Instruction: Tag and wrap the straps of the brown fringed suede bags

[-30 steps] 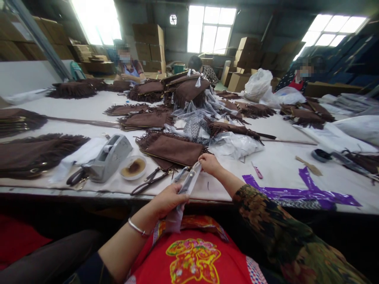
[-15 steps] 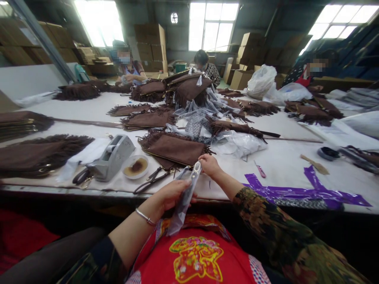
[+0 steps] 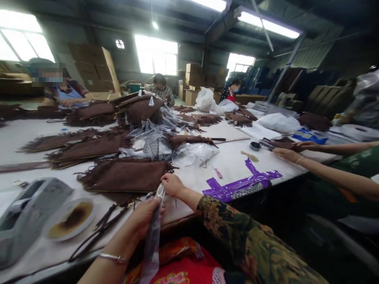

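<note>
My left hand [image 3: 145, 215] is closed round a narrow clear plastic sleeve [image 3: 151, 248] that hangs down over the table's front edge. A metal oval ring [image 3: 160, 191] shows at the sleeve's top end. At that end my right hand [image 3: 173, 184] is pinched, its fingertips on the sleeve beside the ring. Just beyond both hands lies a dark brown fringed pouch [image 3: 127, 176] with a zip along its near side. Thin brown wrist straps [image 3: 99, 225] trail from it toward the table's edge, left of my left hand.
On the left stand a grey tape dispenser [image 3: 35, 213] and a white dish [image 3: 71, 219] with a brown stain. Purple tape [image 3: 227, 191] and a pink cutter [image 3: 217, 172] lie to the right. More fringed pouches [image 3: 145, 112] are heaped behind. A co-worker's hands [image 3: 286, 154] work at right.
My view has swung right and tilted, bringing the co-worker's arms into sight at right. Both hands keep their hold on the sleeve.
</note>
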A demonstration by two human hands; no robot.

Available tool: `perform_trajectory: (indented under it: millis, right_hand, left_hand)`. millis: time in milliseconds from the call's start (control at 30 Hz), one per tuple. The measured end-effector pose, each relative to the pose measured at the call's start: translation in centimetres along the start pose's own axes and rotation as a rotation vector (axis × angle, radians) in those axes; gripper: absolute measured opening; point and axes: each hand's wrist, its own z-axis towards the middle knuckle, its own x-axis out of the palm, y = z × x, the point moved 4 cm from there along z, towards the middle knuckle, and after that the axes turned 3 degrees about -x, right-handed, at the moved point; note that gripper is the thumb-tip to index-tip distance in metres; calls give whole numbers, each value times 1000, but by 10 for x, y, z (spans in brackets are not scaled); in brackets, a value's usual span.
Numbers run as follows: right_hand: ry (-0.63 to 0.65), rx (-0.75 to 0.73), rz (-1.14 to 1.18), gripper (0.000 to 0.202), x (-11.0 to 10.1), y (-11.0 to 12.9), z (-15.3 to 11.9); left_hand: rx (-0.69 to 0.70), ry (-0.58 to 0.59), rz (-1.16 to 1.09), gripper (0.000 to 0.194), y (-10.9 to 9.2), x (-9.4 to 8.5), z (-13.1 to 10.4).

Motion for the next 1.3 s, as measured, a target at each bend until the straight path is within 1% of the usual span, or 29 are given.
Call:
perform_trajectory:
  millis: [100, 133, 167, 200, 300, 333, 400, 467, 533, 633, 700, 800, 867, 933, 1000, 1100, 1233, 1267, 1300]
  right_hand:
    - [-4, -77, -20, 18, -10, 1, -9]
    - [-21, -146, -42, 19, -15, 2, -13]
    - [-48, -237, -59, 20, -20, 3, -17]
    - [-46, -359, -68, 20, -24, 5, -22]
    - [82, -743, -147, 28, -28, 15, -45]
    - [122, -834, -201, 28, -28, 18, -53]
    - [159, -936, -319, 24, -25, 24, -63]
    - [164, -975, -405, 20, -21, 31, -66]
    - [194, -1002, -462, 18, -17, 39, -65]
    - [304, -1030, -529, 15, -10, 49, -58]
    - [381, -1002, -542, 14, -7, 52, -52]
    - [488, -933, -506, 18, -2, 55, -44]
    - [546, -912, -457, 18, 2, 55, -41]
    - [563, -907, -404, 14, 3, 55, -39]
    - [540, -918, -366, 16, 2, 56, -40]
    - [479, -964, -351, 18, -2, 56, -46]
    - [394, -1022, -362, 27, -4, 55, -56]
    - [381, -1031, -376, 29, -3, 54, -58]
    - [372, -1035, -394, 30, -2, 52, -59]
  left_hand:
    - [19, -11, 25, 11, 3, 1, -5]
    - [22, -10, 18, 11, 5, 0, -5]
    - [24, -7, 10, 10, 7, 0, -5]
    - [29, -3, 0, 10, 8, -1, -6]
    - [42, 33, -34, 9, 10, -3, -9]
    - [46, 52, -41, 9, 10, -2, -11]
    - [64, 79, -45, 10, 10, -1, -15]
    - [94, 73, -26, 12, 10, -1, -19]
    - [126, 29, 16, 13, 10, -3, -23]
    - [186, -51, 134, 16, 10, -7, -25]
    - [239, -98, 228, 15, 9, -10, -25]
    - [326, -188, 358, 9, 7, -14, -24]
    - [337, -214, 400, 8, 7, -14, -23]
    - [277, -169, 356, 7, 10, -14, -22]
    - [184, -72, 243, 9, 14, -13, -22]
    - [79, 103, 22, 12, 15, -15, -23]
    - [-87, 367, -360, 12, 13, -19, -25]
    - [-122, 398, -425, 13, 13, -20, -25]
    - [-145, 402, -463, 14, 14, -20, -24]
